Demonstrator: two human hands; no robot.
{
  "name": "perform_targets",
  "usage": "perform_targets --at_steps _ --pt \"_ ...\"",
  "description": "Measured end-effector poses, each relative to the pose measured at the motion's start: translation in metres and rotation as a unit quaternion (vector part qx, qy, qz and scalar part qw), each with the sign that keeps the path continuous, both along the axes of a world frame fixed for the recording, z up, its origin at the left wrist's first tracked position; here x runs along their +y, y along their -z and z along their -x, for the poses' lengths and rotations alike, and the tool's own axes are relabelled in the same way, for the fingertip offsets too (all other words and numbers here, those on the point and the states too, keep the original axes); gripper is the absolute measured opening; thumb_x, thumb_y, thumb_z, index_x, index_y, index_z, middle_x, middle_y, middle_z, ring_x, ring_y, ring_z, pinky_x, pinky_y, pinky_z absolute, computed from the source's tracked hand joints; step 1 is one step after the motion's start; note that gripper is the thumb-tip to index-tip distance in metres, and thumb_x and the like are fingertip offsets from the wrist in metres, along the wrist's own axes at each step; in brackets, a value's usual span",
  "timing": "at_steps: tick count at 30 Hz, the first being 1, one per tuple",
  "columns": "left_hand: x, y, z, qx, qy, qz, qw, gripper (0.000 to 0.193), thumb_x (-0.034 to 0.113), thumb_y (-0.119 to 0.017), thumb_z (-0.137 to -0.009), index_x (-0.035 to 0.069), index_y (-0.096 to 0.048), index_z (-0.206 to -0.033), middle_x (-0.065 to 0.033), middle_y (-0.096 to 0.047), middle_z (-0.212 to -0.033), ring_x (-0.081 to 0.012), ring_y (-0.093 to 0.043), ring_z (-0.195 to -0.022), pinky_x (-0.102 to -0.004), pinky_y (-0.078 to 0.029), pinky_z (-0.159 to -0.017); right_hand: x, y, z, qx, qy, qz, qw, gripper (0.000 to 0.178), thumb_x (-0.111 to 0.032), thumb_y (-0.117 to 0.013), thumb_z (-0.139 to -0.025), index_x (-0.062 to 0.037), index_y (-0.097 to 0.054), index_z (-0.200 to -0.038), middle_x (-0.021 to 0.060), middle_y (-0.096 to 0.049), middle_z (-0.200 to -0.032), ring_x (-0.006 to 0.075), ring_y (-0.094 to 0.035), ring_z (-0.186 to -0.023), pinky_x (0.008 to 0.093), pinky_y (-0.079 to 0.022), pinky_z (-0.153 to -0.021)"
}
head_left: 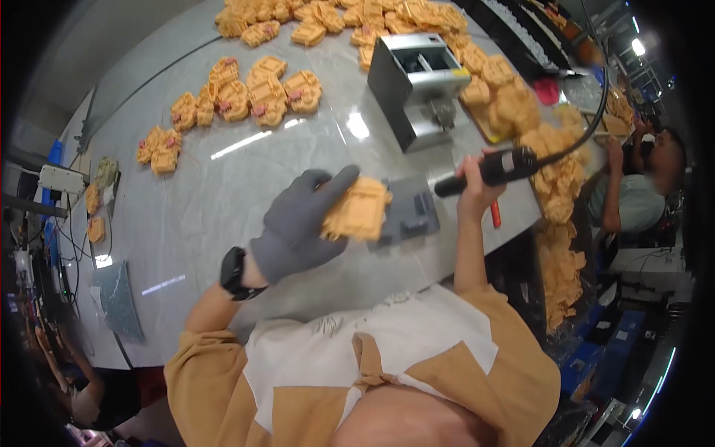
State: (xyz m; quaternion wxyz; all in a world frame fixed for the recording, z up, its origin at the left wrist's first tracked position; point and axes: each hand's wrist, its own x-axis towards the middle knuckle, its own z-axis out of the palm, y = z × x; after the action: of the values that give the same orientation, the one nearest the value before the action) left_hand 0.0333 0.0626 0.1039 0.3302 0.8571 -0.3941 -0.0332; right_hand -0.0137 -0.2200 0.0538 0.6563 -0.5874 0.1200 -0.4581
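Observation:
My left hand (298, 223), in a grey glove, grips a yellow-orange moulded plastic part (363, 208) by its left edge. The part is held over the left side of a dark grey fixture block (417, 212) with raised ridges, lying on the table. My bare right hand (477, 186) is wrapped round a black corded power screwdriver (499, 167). Its dark tip points left and stays apart from the part, just above the fixture's right corner. Under my right wrist lies a red pen-like stick (496, 214). The bit itself is too small to make out.
A metal screw-feeder-like box (410, 89) stands beyond the fixture. Piles of similar orange parts (514, 108) line the table's far and right sides; several assembled ones (268, 89) lie left. The screwdriver's cable (596, 119) arches up on the right. A co-worker (633, 186) sits at far right.

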Motion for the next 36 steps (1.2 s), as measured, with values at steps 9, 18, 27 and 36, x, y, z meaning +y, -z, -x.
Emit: perform_targets --at_steps 9,18,27,36 --pt "-0.096 0.037 0.063 -0.079 -0.071 -0.189 0.976 0.091 0.040 -0.076 -0.062 0.023 -0.027 -0.136 -0.0193 -0.041 -0.126 -0.0348 -0.055 -0.099 -0.0405 -0.050 -0.077 -0.004 0.001 0.006 -0.036 -0.016 0.000 0.999 0.025 0.003 -0.063 -0.072 0.0045 -0.048 -0.093 0.0065 -0.057 -0.059 0.0108 -0.053 -0.048 0.0238 -0.043 -0.048" --pt "-0.107 0.044 0.051 -0.108 -0.083 -0.182 0.974 0.084 0.045 -0.078 -0.058 0.026 -0.040 -0.130 -0.0115 -0.050 -0.120 -0.0302 -0.057 -0.094 -0.0397 -0.051 -0.075 -0.011 0.008 0.011 -0.068 -0.030 -0.008 0.997 0.025 0.002 -0.063 -0.072 0.0045 -0.048 -0.092 0.0069 -0.057 -0.058 0.0115 -0.054 -0.047 0.0233 -0.044 -0.049" --pt "-0.111 0.054 0.053 -0.101 -0.119 -0.191 0.969 0.086 0.044 -0.076 -0.060 0.021 -0.038 -0.133 -0.0124 -0.043 -0.129 -0.0327 -0.055 -0.098 -0.0410 -0.049 -0.079 -0.016 0.010 0.013 -0.069 -0.041 -0.020 0.997 0.029 0.002 -0.061 -0.073 0.0049 -0.045 -0.097 0.0071 -0.056 -0.059 0.0124 -0.054 -0.048 0.0255 -0.045 -0.053" --pt "-0.131 0.037 0.032 -0.111 -0.035 -0.031 0.993 0.078 0.052 -0.066 -0.067 0.005 -0.044 -0.125 -0.0218 -0.041 -0.128 -0.0373 -0.039 -0.119 -0.0489 -0.025 -0.103 -0.018 0.002 0.011 -0.026 -0.066 -0.063 0.995 0.030 0.004 -0.060 -0.075 0.0010 -0.045 -0.100 0.0040 -0.050 -0.063 0.0124 -0.052 -0.052 0.0266 -0.045 -0.055"
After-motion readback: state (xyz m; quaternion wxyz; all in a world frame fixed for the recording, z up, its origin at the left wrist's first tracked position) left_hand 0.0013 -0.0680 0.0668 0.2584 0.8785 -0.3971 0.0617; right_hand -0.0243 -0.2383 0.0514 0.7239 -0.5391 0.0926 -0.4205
